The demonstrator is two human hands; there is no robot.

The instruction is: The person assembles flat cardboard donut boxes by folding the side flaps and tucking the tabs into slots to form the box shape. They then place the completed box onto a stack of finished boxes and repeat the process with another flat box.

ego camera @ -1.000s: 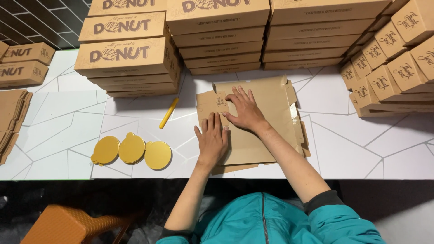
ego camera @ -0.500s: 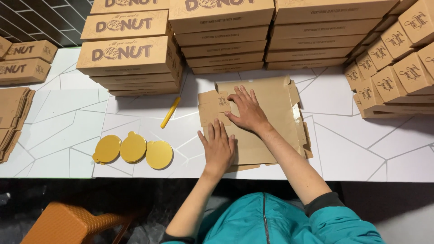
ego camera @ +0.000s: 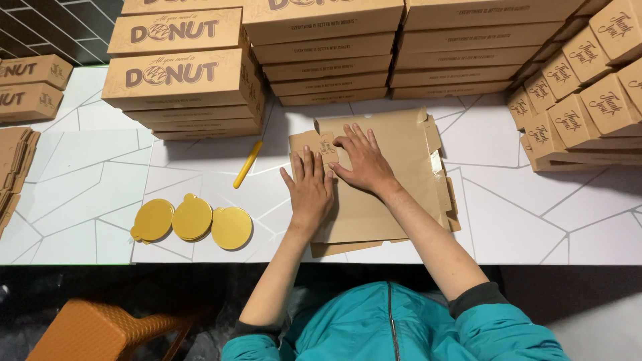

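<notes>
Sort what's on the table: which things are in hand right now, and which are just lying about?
In hand: flat box blank, pressed down by left hand and right hand.

Lying about: yellow pen, three gold discs, finished box stacks, small boxes, orange stool.

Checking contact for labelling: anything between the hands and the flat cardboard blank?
Nothing visible. Left hand and right hand both lie flat, palms down, directly on the flat cardboard blank; the yellow stick lies apart, to its left.
</notes>
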